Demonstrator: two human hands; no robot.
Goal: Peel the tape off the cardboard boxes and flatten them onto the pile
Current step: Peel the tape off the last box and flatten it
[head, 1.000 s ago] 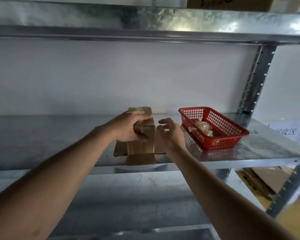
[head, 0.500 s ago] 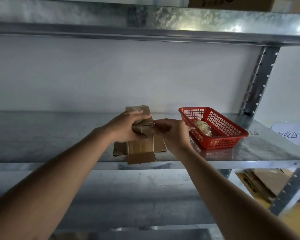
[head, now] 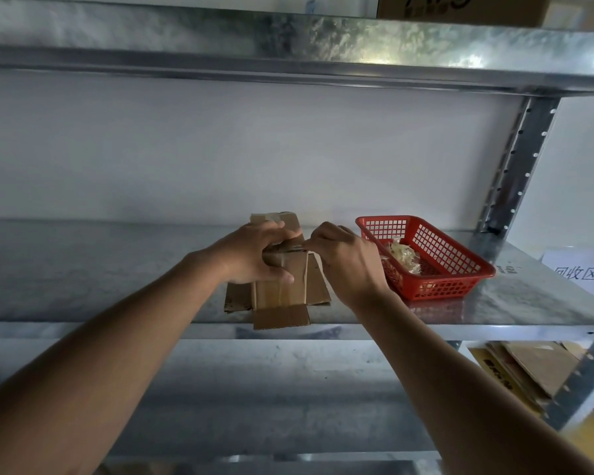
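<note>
Since half a second ago, right hand (head: 345, 260) has shifted slightly toward 3 o'clock; its fingers (head: 318, 238) pinch what looks like a strip of clear tape (head: 297, 249) at the top edge of the small brown cardboard box (head: 283, 269). Left hand (head: 254, 253) stays clamped on the box, fingers curled over its top and thumb low on the near face.

Risks, as judged: tape may tear short if pulled at a sharp angle, leaving a remnant; the box may slide off the flattened cardboard pile (head: 278, 303) if the left grip eases; a hard tug could knock the red plastic mesh basket (head: 436, 255) at 3 o'clock, which holds wadded tape.

Box sits on the pile at the front edge of the galvanised metal shelf (head: 117, 269), between both hands, tape end right at the right fingertips.
</note>
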